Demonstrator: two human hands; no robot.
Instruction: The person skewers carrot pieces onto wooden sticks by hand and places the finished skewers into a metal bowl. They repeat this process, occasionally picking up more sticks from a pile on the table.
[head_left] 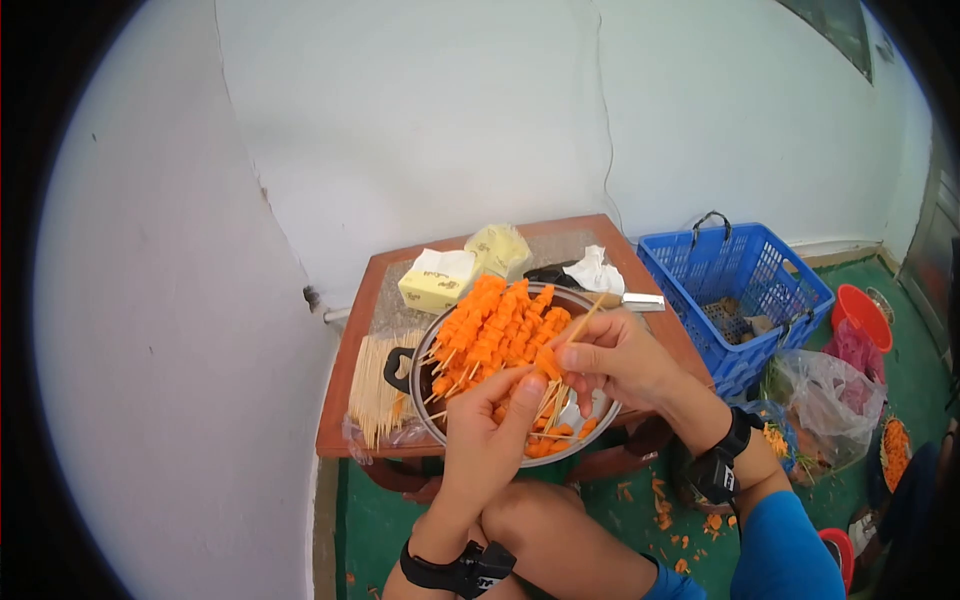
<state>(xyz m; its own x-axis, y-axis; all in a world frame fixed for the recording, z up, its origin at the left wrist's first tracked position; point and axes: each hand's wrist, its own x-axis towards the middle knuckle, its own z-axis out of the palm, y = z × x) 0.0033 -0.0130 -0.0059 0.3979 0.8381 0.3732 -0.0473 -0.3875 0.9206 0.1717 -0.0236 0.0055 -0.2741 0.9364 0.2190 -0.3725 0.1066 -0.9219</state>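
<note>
My left hand (pixel 488 428) pinches a carrot piece (pixel 548 362) from below, over the front of a round metal bowl (pixel 428 418). Between its fingers and thumb, my right hand (pixel 622 362) grips a bamboo skewer (pixel 588 318) that slants up above the carrot piece. Whether the skewer's lower end is inside the piece is hidden by the fingers. Filled carrot skewers (pixel 500 325) lie heaped in the back of the bowl. Loose carrot pieces (pixel 545 447) and several bare skewers are at its front. To its left is a pile of bare skewers (pixel 375 385).
The bowl stands on a small wooden table (pixel 340 400). Behind it are a yellow tissue pack (pixel 440 285) and a metal blade (pixel 642 300). A blue basket (pixel 690 270), plastic bags (pixel 825 390) and a red basin (pixel 862 315) are on the right. Orange scraps litter the green floor.
</note>
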